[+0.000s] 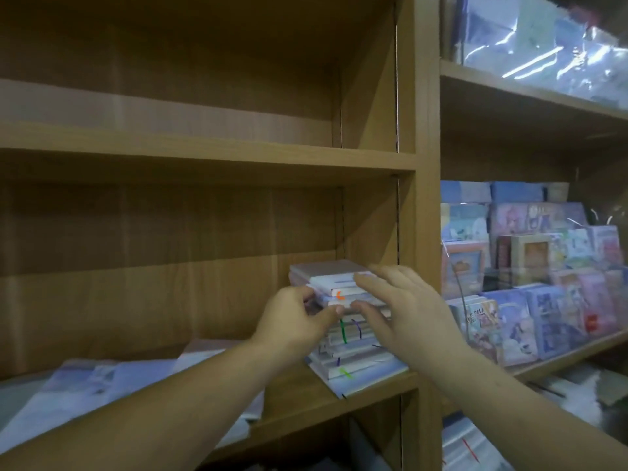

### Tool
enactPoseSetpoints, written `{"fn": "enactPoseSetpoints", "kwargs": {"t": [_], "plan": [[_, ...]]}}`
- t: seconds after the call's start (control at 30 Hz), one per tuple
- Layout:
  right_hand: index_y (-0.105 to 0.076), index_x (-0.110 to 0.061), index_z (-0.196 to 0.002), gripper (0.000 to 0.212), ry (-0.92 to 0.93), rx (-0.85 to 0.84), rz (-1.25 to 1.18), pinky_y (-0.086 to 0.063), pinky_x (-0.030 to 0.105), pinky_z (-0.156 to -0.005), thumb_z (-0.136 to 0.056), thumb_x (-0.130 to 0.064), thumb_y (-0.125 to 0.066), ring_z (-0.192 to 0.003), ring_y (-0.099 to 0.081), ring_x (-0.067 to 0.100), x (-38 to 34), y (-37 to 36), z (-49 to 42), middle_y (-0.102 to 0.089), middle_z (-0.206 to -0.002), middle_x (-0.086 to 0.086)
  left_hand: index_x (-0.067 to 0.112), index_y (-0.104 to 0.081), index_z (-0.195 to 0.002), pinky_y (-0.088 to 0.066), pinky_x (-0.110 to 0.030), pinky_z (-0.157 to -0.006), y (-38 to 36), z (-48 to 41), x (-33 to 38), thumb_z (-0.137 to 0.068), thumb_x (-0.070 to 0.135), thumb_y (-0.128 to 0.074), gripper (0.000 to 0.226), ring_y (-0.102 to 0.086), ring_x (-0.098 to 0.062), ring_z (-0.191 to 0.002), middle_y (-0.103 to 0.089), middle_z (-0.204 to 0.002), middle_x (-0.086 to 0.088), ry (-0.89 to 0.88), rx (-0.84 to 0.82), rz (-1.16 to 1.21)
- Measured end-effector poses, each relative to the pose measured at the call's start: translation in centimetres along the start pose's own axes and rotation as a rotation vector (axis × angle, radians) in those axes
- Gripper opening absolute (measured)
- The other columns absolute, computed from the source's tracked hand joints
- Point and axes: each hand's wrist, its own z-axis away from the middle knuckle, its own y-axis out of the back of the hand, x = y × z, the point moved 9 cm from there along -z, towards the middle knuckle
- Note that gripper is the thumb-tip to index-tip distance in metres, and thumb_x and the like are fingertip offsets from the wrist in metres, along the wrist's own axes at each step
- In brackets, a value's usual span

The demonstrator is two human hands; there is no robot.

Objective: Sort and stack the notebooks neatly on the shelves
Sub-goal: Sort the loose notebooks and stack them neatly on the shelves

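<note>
On wooden shelf [289, 396], notebook stack [353, 362].

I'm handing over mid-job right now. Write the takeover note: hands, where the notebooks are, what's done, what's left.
Left hand: pinches the left edge of the upper notebooks.
Right hand: fingers spread, fairly straight, resting on the pile's top and right side.
Stack of notebooks: on the shelf, in its right corner by the upright. It is uneven, with the lower ones jutting forward.
Done: notebooks piled in one stack.
Left: square the edges. The pale booklets lying flat at the left probably still need sorting.
</note>
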Motion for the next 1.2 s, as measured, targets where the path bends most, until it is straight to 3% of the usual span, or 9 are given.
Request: {"fn": "enactPoseSetpoints", "kwargs": {"t": [0.17, 0.27, 0.43, 0.53, 0.63, 0.77, 0.87, 1.03, 1.2], "plan": [[-0.064, -0.036, -0.133, 0.035, -0.042, -0.020, -0.096, -0.042, 0.021, -0.092, -0.100, -0.044, -0.052, -0.124, -0.048, 0.007, 0.0, -1.6, -0.4, -0.061, -0.130, -0.013, 0.020, -0.075, -0.092, -0.055, -0.034, -0.069, -0.3, -0.2, 0.2, -0.087, 0.046, -0.075, 0.027, -0.068, -0.012, -0.075, -0.073, -0.078, 0.005, 0.004, 0.043, -0.043], [-0.069, -0.032, -0.124, 0.030, -0.093, 0.013, -0.058, -0.049, 0.025, -0.087, -0.098, -0.040, -0.057, -0.116, -0.052, 0.011, 0.2, -1.6, -0.8, -0.065, -0.121, -0.010, 0.018, -0.072, -0.105, -0.055, -0.030, -0.072, -0.7, -0.2, 0.7, -0.091, 0.044, -0.072, 0.029, -0.068, -0.013, -0.087, -0.073, -0.094, 0.004, 0.059, -0.065, -0.120], [-0.075, -0.020, -0.110, 0.026, 0.133, 0.117, -0.213, -0.052, 0.028, -0.071, -0.094, -0.033, -0.058, -0.095, -0.059, 0.014, -6.2, 0.9, 1.0, -0.063, -0.101, -0.006, 0.035, -0.064, -0.099, -0.057, -0.021, -0.080, 4.9, 3.7, 0.1, -0.092, 0.027, -0.074, 0.014, -0.065, 0.001, -0.091, -0.068, -0.100, 0.016, 0.144, -0.133, -0.110], [-0.076, -0.027, -0.106, 0.033, 0.111, -0.063, -0.506, -0.053, 0.029, -0.083, -0.091, -0.045, -0.053, -0.097, -0.063, 0.008, -10.8, -1.7, 2.2, -0.064, -0.099, -0.014, 0.025, -0.069, -0.119, -0.056, -0.029, -0.088, 12.0, 7.4, -2.5, -0.093, 0.030, -0.072, 0.027, -0.065, -0.010, -0.103, -0.071, -0.113, 0.005, 0.217, -0.053, -0.296], [-0.072, -0.030, -0.118, 0.054, 0.024, -0.299, -0.560, -0.045, 0.022, -0.101, -0.085, -0.067, -0.053, -0.114, -0.059, 0.001, -14.5, -6.3, 3.3, -0.065, -0.115, -0.017, 0.022, -0.076, -0.109, -0.054, -0.032, -0.092, 17.5, 11.5, -5.3, -0.090, 0.039, -0.072, 0.026, -0.068, -0.012, -0.104, -0.074, -0.108, 0.006, 0.227, -0.082, -0.662], [-0.052, -0.044, -0.142, 0.075, -0.066, -0.615, -0.643, -0.030, 0.024, -0.116, -0.078, -0.083, -0.052, -0.146, -0.029, 0.002, -18.7, -11.1, 5.4, -0.043, -0.153, -0.015, 0.024, -0.073, -0.100, -0.051, -0.027, -0.085, 20.4, 17.1, -8.0, -0.075, 0.082, -0.049, 0.067, -0.064, -0.005, -0.094, -0.072, -0.101, 0.010, 0.274, -0.181, -0.900], [-0.047, -0.056, -0.140, 0.094, -0.082, -0.700, -0.591, -0.027, 0.034, -0.119, -0.059, -0.102, -0.038, -0.151, -0.020, 0.007, -20.3, -12.2, 6.2, -0.035, -0.160, -0.008, 0.032, -0.063, -0.134, -0.043, -0.023, -0.107, 21.8, 19.5, -9.2, -0.074, 0.086, -0.051, 0.082, -0.056, -0.005, -0.127, -0.062, -0.137, 0.014, 0.278, -0.157, -0.860], [-0.066, -0.047, -0.117, 0.095, -0.093, -0.607, -0.664, -0.038, 0.020, -0.105, -0.040, -0.103, -0.055, -0.125, -0.048, -0.006, -20.3, -11.1, 6.2, -0.056, -0.124, -0.026, 0.037, -0.060, -0.138, -0.041, -0.024, -0.110, 22.9, 19.7, -9.3, -0.078, 0.082, -0.056, 0.075, -0.051, -0.006, -0.134, -0.058, -0.143, 0.016, 0.208, -0.006, -0.846], [-0.064, -0.046, -0.095, 0.069, -0.094, -0.416, -0.647, -0.041, 0.046, -0.104, -0.052, -0.099, -0.057, -0.108, -0.056, -0.008, -20.2, -10.0, 6.8, -0.058, -0.103, -0.038, 0.038, -0.060, -0.138, -0.043, -0.028, -0.108, 22.9, 19.9, -9.5, -0.083, 0.079, -0.052, 0.069, -0.053, -0.011, -0.132, -0.059, -0.142, 0.016, 0.176, 0.050, -0.871]]}}
